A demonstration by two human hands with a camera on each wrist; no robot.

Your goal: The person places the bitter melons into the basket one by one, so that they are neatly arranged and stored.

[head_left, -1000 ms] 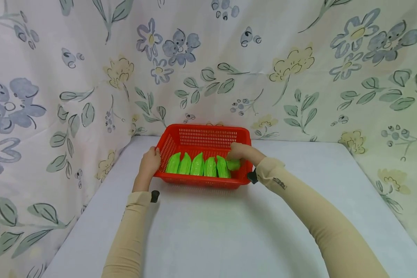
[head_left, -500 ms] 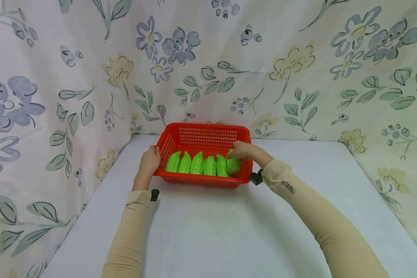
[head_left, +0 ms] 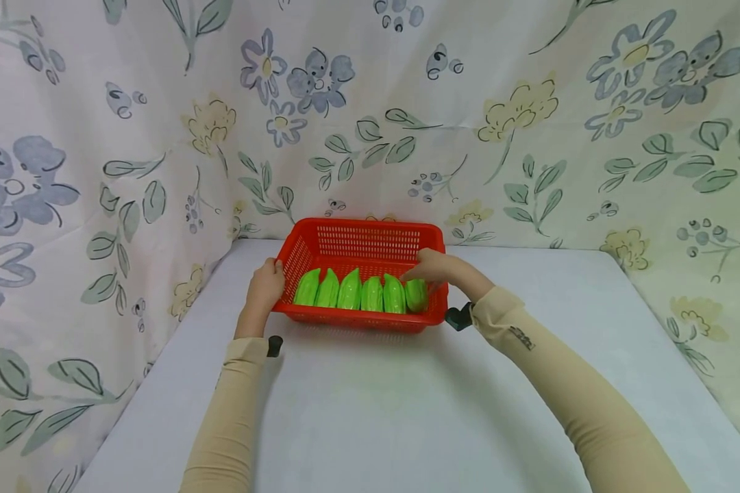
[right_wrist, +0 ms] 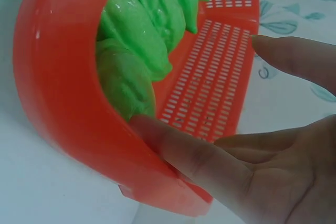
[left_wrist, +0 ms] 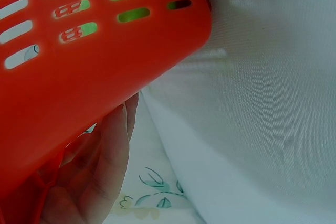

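Note:
A row of several bright green, bumpy bitter melons [head_left: 349, 290] lies along the near side of a red plastic basket [head_left: 370, 319]. My left hand [head_left: 266, 285] grips the basket's left rim; in the left wrist view its fingers [left_wrist: 111, 153] lie against the outer wall, under the rim. Over the basket's right end is my right hand [head_left: 434, 267]. The right wrist view shows its thumb [right_wrist: 294, 59] spread wide from the other fingers. One of its fingertips [right_wrist: 140, 124] reaches the rightmost bitter melon [right_wrist: 126, 80], touching it or nearly so. Nothing is held between thumb and fingers.
The basket stands on a white-covered table [head_left: 370, 411], close to the back. A flower-printed curtain [head_left: 370, 103] hangs behind and to both sides. Behind the row, the perforated basket floor [head_left: 358, 266] shows.
The rightmost bitter melon has come down upright into the row's right end. My right hand has let go of it and shifted slightly right. My left hand stays on the rim.

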